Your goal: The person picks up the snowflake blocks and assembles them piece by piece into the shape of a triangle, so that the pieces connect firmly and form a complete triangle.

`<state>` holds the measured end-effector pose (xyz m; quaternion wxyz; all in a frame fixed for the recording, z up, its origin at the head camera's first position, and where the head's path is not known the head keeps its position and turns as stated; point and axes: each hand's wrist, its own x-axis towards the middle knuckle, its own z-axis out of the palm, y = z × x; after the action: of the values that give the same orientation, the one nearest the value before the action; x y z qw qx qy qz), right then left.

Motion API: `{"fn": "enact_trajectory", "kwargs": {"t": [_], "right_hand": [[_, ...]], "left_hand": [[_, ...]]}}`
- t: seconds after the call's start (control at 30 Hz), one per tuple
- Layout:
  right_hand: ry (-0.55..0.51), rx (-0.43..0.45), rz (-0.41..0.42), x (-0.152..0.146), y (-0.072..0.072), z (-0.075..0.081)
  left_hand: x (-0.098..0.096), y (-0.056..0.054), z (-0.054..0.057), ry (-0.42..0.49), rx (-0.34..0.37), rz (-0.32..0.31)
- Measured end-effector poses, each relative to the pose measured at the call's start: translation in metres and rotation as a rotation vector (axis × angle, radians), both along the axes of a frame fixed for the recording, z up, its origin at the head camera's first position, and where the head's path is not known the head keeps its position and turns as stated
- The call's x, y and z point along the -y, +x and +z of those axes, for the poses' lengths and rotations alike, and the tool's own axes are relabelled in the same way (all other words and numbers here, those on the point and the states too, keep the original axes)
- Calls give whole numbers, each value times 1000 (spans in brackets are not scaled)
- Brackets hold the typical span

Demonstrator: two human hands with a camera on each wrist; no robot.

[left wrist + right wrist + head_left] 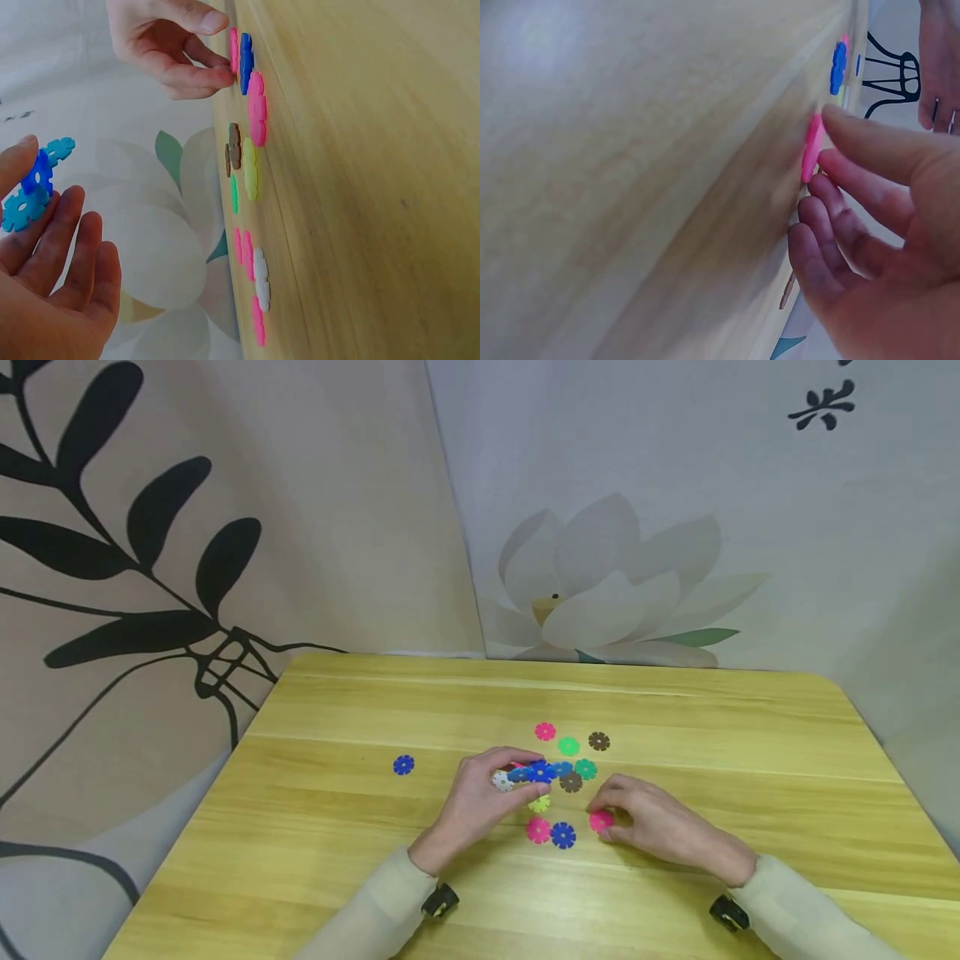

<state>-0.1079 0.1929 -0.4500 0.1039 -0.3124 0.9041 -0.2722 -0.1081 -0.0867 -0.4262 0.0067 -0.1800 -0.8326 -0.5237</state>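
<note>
My left hand [480, 789] pinches a joined chain of blue snowflake discs [540, 772], a dark blue one between two lighter blue ones, held above the table. In the left wrist view the dark blue disc [37, 177] stands crosswise between its neighbours, near the thumb. The thumb and fingers of my right hand [660, 822] close about the edges of a pink snowflake disc [601, 822], low at the tabletop. Left of that disc, a blue disc [563, 835] and another pink disc [538, 830] lie side by side.
More flat discs lie around the left hand: white [502, 782], yellow [539, 803], brown [571, 782], green [586, 769], with pink [545, 732] and another brown [599, 741] farther back. A single blue disc [403, 765] sits off left. Walls border the wooden table [750, 743].
</note>
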Motion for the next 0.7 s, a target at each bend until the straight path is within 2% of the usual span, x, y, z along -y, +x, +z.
{"fn": "enact_trajectory", "kwargs": {"t": [0.3,0.53,0.7], "right_hand": [[31,-1,-1,4,-1,1],[-54,95,-10,3,-1,2],[-105,110,-79,-3,2,9]], "left_hand": [[1,-1,2,22,22,-16],[2,-1,3,3,3,-9],[1,1,3,6,10,-16]]}}
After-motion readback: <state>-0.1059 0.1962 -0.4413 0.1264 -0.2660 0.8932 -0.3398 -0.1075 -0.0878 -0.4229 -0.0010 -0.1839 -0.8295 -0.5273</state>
